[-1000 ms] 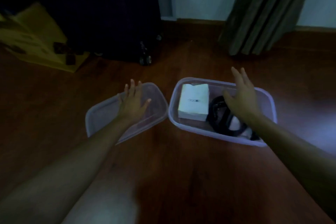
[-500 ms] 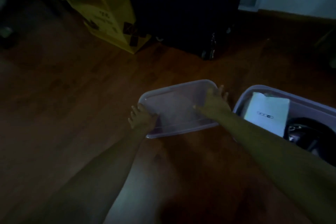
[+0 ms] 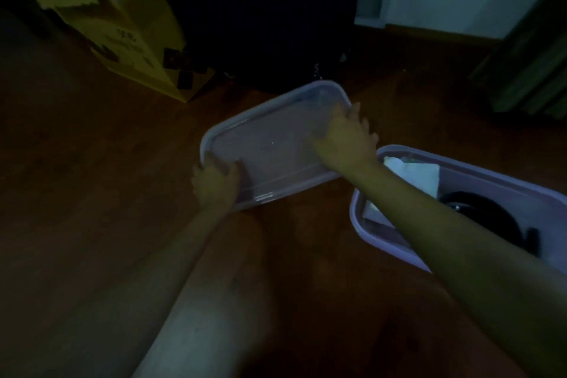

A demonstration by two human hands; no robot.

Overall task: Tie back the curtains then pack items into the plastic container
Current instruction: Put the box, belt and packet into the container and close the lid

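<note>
Nearly done, I'd judge: left hand (image 3: pixel 216 184) grips the lid (image 3: pixel 270 144) at its near-left corner, right hand (image 3: pixel 346 138) grips its far-right end. Plastic container (image 3: pixel 377 239) sits just right, open, already holding white box (image 3: pixel 411 175) and black item (image 3: pixel 484 212); lidding remains.

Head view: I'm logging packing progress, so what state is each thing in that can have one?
lid: off the container, gripped at two ends.
plastic container: open, holding items.
white box: inside the container.
black coiled item: inside the container, beside the box.
left hand: grips the lid's near corner.
right hand: grips the lid's far end.
cardboard box: flaps open.
</note>
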